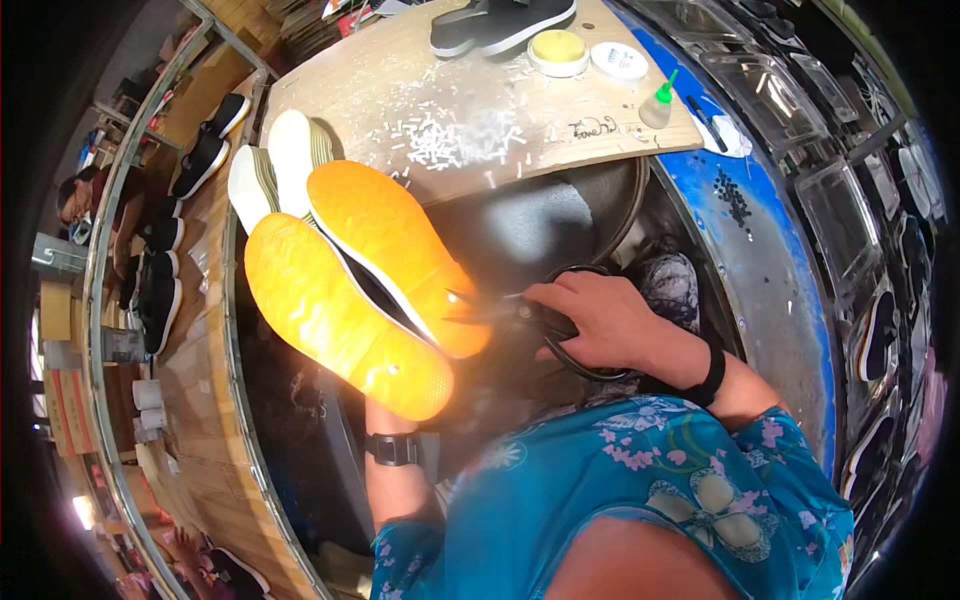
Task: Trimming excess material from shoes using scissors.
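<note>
A pair of shoes with bright orange soles point(340, 290) is held up sole-side toward me, side by side. My left hand point(388, 418) is behind the near heel; its fingers are hidden, but it supports the pair from below. In my right hand point(615, 325) are black-handled scissors point(522, 310), with the fingers wrapped around the loops. Their parted blades point left, overlapping the heel of the right-hand shoe in view; whether they touch it I cannot tell. Just beyond the toes, white soles point(290, 160) with striped edges lie at the table's left corner.
On the wooden table point(370, 70) are scattered white clippings point(450, 140), dark shoes point(500, 25), an open tub of yellow paste point(558, 50), its white lid point(620, 60) and a green-tipped bottle point(658, 105). A black basin point(560, 225) sits below the table edge. Shoes line a left rack point(205, 160).
</note>
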`<state>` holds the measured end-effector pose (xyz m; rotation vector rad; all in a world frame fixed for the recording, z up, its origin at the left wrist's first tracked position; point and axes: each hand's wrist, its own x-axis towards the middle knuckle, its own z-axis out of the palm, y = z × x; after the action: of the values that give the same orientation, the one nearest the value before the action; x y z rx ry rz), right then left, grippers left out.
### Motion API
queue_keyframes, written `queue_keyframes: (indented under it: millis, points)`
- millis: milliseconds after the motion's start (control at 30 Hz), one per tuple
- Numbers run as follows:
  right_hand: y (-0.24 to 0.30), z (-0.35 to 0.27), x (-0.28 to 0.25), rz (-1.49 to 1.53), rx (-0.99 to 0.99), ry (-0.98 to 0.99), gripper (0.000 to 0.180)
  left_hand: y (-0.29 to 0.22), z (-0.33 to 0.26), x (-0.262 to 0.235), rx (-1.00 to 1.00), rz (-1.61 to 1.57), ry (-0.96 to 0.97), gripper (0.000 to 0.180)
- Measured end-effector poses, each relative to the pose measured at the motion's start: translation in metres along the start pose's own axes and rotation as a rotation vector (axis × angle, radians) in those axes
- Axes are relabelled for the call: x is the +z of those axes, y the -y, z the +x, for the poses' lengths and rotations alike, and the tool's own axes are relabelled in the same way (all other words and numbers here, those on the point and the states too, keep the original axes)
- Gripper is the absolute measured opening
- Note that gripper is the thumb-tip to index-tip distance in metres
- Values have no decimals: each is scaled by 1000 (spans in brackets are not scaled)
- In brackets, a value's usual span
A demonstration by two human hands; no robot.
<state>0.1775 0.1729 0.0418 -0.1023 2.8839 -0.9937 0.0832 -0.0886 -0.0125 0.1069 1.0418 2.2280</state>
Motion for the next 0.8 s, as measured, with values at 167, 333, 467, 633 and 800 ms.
queue_keyframes:
  millis: [167, 333, 467, 633, 800]
  points:
    - [17, -4, -3, -65, -77, 11, 45, 0, 34, 10, 38, -156, 57, 52]
    - [16, 1, 3, -104, -169, -63, 51, 0, 75, 15, 40, -317, 142, 52]
    - [4, -1, 7, -158, -200, -112, 55, 8, 74, 29, -43, -420, 225, 59]
    - [-16, -2, 20, -170, -196, -84, 44, 9, 78, 56, -63, -353, 158, 46]
    - [-33, -7, 23, -213, -189, -144, 47, 10, 72, 58, -74, -92, 110, 42]
